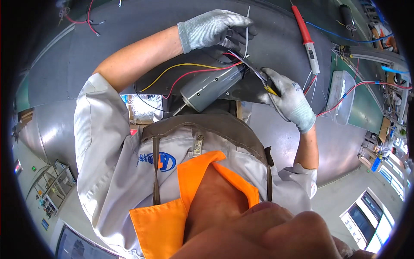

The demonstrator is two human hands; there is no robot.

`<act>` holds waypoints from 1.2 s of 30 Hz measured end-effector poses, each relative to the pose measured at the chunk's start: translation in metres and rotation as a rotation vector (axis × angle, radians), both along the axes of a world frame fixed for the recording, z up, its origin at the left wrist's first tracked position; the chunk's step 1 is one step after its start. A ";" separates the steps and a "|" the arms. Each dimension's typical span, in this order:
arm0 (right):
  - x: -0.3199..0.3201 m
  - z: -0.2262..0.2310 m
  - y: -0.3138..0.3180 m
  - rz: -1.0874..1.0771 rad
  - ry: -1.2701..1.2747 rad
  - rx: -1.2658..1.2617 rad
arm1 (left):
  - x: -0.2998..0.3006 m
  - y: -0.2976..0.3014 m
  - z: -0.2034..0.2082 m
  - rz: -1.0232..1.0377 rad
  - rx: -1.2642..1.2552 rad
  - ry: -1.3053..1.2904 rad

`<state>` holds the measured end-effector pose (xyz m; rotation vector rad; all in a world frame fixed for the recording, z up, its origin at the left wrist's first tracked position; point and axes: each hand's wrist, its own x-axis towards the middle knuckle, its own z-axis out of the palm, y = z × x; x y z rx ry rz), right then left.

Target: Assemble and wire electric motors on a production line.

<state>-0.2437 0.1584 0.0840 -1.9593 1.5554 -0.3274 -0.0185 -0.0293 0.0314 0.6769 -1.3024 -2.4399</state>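
Observation:
A grey cylindrical motor [208, 89] lies at a slant on the dark bench in front of me, its shaft pointing toward my body. Yellow, red and black wires run from its far end, where a thin white cable tie [247, 32] sticks up. My left hand [217, 29], in a grey-white glove, is beyond that end with bent fingers closed beside the tie; what they grip is hidden. My right hand [288, 96], gloved too, holds scissors [257, 73] with black and yellow handles. Their long blades reach to the wires and the foot of the tie.
A red and grey pen-shaped tool [307, 41] lies on the bench at far right. Beside it stands a clear plastic tray [341, 96], with a red cable [366, 82] passing over it. A dark cylinder [347, 17] and loose wires [91, 23] lie farther off.

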 end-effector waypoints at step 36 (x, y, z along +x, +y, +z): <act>-0.022 -0.021 -0.119 -0.558 -0.883 -0.209 | 0.051 -0.105 0.002 0.578 -0.222 -0.146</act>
